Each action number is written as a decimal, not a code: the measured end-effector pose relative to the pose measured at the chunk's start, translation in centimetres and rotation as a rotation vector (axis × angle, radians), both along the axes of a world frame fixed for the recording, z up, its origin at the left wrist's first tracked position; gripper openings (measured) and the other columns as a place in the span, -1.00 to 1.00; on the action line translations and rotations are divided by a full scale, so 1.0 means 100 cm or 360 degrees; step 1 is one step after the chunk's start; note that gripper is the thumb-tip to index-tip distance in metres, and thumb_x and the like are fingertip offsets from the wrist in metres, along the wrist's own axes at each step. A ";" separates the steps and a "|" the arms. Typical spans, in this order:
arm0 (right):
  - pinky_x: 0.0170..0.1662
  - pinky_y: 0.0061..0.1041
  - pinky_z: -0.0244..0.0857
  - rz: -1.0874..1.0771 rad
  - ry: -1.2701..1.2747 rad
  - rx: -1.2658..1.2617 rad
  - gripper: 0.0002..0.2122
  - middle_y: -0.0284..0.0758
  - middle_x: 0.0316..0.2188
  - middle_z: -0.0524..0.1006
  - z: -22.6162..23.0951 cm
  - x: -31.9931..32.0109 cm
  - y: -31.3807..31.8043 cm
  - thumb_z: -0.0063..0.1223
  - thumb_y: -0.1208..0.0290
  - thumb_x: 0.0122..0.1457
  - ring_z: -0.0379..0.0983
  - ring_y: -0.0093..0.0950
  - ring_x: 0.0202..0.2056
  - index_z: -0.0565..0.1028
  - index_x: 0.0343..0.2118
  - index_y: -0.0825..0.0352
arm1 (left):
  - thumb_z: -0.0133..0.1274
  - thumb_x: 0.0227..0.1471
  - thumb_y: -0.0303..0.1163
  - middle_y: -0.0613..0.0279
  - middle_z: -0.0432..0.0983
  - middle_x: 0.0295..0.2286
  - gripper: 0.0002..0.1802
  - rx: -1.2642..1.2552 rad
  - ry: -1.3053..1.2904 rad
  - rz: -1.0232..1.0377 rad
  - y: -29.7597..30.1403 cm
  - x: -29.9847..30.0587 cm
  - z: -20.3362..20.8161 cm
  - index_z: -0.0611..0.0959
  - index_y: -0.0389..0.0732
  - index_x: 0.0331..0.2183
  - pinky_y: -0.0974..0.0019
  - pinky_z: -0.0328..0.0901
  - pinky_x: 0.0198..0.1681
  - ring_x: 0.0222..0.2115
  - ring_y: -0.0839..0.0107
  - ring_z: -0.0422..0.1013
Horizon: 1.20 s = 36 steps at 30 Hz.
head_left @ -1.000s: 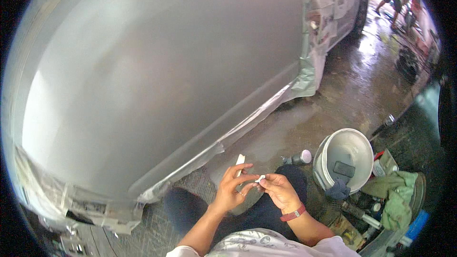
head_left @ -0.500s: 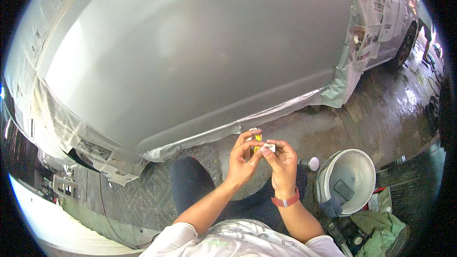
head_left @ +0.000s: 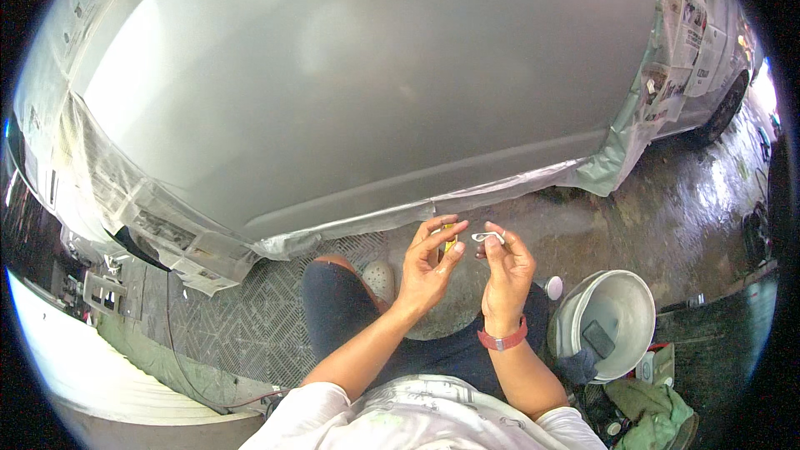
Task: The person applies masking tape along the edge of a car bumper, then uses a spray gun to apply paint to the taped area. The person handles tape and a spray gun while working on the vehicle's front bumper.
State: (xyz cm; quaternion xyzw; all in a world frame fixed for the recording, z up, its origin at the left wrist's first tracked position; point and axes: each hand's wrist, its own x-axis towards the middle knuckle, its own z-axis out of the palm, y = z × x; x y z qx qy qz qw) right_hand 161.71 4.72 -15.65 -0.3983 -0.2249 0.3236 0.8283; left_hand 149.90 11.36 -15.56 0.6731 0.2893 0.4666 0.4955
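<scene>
In front of a grey car panel (head_left: 375, 100), my left hand (head_left: 425, 279) is closed around a small yellow object (head_left: 450, 244), mostly hidden by the fingers, so its kind does not show. My right hand (head_left: 508, 282), with a red band on its wrist, pinches a small white folded strip (head_left: 486, 237) between thumb and fingers. A short gap separates the strip from my left fingertips. Both hands are above my bent legs, a little way off the panel's lower edge.
Newspaper (head_left: 687, 42) and plastic sheeting (head_left: 617, 154) border the panel. To my right stands a white bucket (head_left: 642, 308) with a dark flat block (head_left: 598, 338) inside. A green cloth (head_left: 654, 412) lies nearer me. A hose (head_left: 172, 342) runs across the floor at left.
My hands have drawn apart; the white strip, earlier close against my left fingertips, is now in my right hand alone. The view has shifted slightly, and a shoe shows beside my left leg.
</scene>
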 end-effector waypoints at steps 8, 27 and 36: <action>-0.12 -0.54 0.45 -0.0028 0.0005 -0.0101 -0.72 -0.30 -0.16 0.67 -0.008 0.010 -0.013 0.19 0.53 0.37 0.57 -0.58 -0.24 0.59 0.11 0.46 | 0.25 0.27 -0.36 0.15 0.48 0.16 -0.67 -0.0127 0.0107 -0.0180 0.008 -0.010 -0.030 0.75 -0.09 0.06 0.26 0.30 0.21 0.13 0.37 0.41; -0.12 -0.58 0.46 -0.0139 0.0051 -0.0178 -0.89 -0.37 -0.24 0.65 -0.056 0.019 -0.030 0.27 0.60 0.30 0.58 -0.59 -0.22 0.60 -0.15 0.37 | 0.13 0.38 -0.12 0.39 0.52 0.18 -0.53 -0.1109 0.0044 -0.0342 0.044 -0.078 -0.049 0.60 -0.03 0.23 0.36 0.25 -0.03 0.00 0.51 0.42; -0.12 -0.57 0.43 -0.0294 0.0082 -0.0330 -0.85 -0.37 -0.23 0.66 -0.082 0.041 -0.028 0.23 0.53 0.35 0.54 -0.61 -0.26 0.64 -0.06 0.41 | 0.14 0.37 -0.11 0.29 0.52 0.18 -0.46 -0.1111 0.0094 -0.0343 0.041 -0.086 -0.058 0.56 -0.12 0.26 0.28 0.34 0.10 0.07 0.45 0.46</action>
